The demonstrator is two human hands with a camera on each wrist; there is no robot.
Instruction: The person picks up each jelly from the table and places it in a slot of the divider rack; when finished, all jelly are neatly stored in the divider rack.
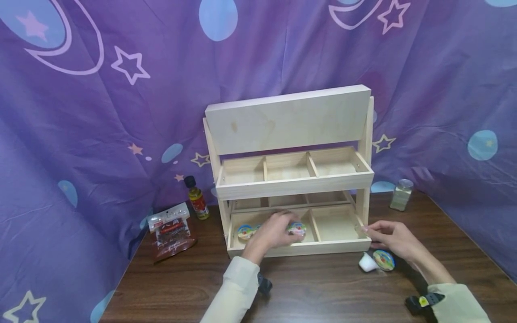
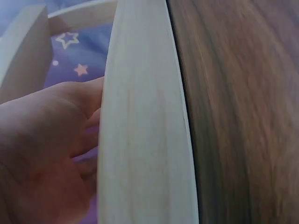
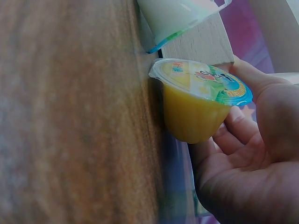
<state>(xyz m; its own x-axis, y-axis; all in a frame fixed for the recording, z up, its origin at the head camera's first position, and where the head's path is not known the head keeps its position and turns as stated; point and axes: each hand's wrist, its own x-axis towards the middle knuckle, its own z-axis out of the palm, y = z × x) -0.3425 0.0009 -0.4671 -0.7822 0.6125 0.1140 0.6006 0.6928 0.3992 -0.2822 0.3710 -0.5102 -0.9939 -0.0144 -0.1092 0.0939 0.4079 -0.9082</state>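
My left hand (image 1: 276,231) reaches into the bottom tray of a wooden rack (image 1: 288,121), its thumb and fingers around a jelly cup (image 1: 296,229) in the middle compartment. The tray's front board (image 2: 145,116) hides these fingertips in the left wrist view. More jelly cups (image 1: 244,232) sit in the left compartment, partly behind the hand. My right hand (image 1: 393,237) touches the tray's right end with its fingertips, fingers loosely bent. Just in front of it on the table lie a yellow jelly cup (image 3: 196,109) with a printed lid and a white cup (image 3: 175,18).
A dark-capped bottle of yellow liquid (image 1: 198,199) and a brown food packet (image 1: 171,233) are left of the rack. Back right on the wooden table (image 1: 323,287) stands a glass jar (image 1: 401,195). A purple patterned cloth (image 1: 169,89) hangs behind.
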